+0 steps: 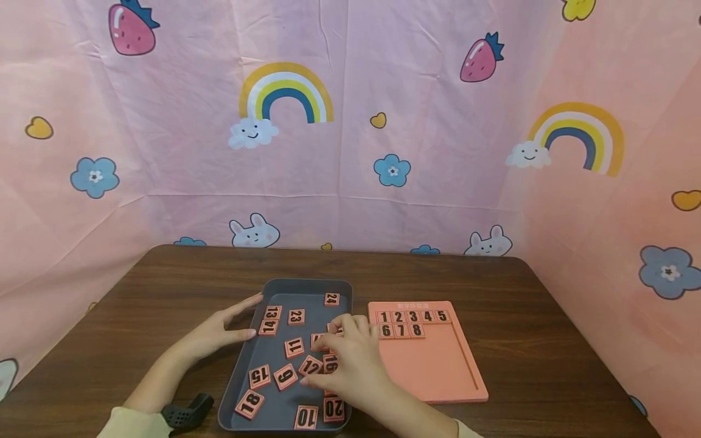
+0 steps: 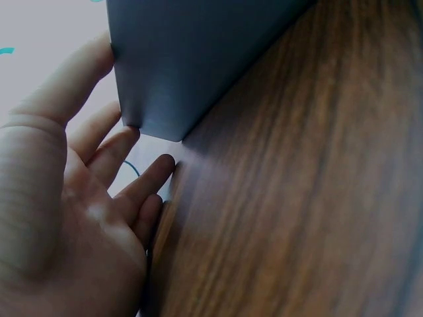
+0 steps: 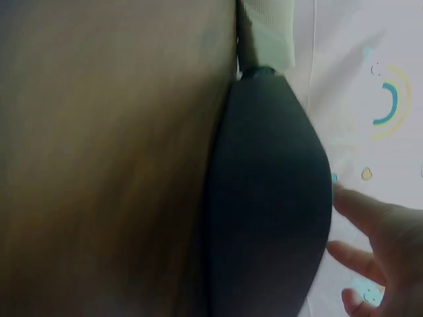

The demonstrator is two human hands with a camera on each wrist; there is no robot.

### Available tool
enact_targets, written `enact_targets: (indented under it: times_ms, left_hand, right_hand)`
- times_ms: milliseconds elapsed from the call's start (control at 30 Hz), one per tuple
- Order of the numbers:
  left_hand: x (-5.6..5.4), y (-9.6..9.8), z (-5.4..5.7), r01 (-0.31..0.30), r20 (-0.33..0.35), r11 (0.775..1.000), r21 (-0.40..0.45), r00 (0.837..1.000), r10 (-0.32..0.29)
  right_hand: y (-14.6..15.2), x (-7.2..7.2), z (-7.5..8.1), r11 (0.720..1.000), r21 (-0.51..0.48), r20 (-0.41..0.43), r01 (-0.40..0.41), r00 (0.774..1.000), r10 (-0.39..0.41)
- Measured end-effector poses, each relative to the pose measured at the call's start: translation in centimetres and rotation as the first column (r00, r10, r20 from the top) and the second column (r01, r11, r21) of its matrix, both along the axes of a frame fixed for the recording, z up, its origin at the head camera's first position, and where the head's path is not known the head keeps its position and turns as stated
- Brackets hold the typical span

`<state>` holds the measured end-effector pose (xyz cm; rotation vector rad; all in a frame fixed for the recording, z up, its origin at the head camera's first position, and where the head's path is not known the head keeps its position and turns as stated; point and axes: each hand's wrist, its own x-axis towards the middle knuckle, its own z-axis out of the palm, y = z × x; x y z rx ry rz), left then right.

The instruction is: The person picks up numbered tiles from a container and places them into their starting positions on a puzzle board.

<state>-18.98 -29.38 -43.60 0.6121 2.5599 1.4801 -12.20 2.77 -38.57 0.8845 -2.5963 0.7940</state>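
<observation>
A dark grey rectangular tray (image 1: 271,353) holds several loose pink number tiles lying at different angles. My left hand (image 1: 216,331) touches the tray's left side, fingers and thumb spread along the wall; the left wrist view shows its fingertips at the tray's edge. Over the tray's right side hovers my right hand (image 1: 353,359), thumb and fingers apart around the 12 tile (image 1: 309,365), close to the 16 tile (image 1: 330,364). It covers some tiles behind it. In the right wrist view, its fingers (image 3: 360,261) spread past the tray's outer wall.
Right of the tray lies a pink board (image 1: 421,371), with tiles 1 to 5 in its top row and 6, 7, 8 in the row below. Both stand on a dark wooden table (image 1: 547,371). A patterned pink cloth (image 1: 350,152) hangs behind.
</observation>
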Motion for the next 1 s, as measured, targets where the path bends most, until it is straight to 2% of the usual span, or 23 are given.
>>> enact_targets:
  times_ms: [333, 500, 767, 1000]
  left_hand:
    - [0.1, 0.1, 0.1, -0.008, 0.018, 1.0, 0.0, 1.0, 0.008]
    - [0.1, 0.1, 0.2, -0.008, 0.019, 1.0, 0.001, 1.0, 0.008]
    - [0.1, 0.1, 0.1, -0.014, 0.01, 1.0, -0.022, 1.0, 0.014]
    - [0.1, 0.1, 0.1, -0.013, 0.02, 1.0, -0.016, 1.0, 0.013]
  right_hand:
    - [-2.8, 0.3, -1.1, 0.993, 0.101, 0.012, 0.068, 0.998, -0.069]
    - [-3.9, 0.1, -1.5, 0.985, 0.139, 0.057, 0.103, 0.992, -0.112]
    - [-5.1, -0.1, -1.9, 0.967, 0.225, 0.112, 0.117, 0.983, -0.145]
    - [-5.7, -0.4, -2.3, 0.958, 0.258, 0.117, 0.124, 0.98, -0.159]
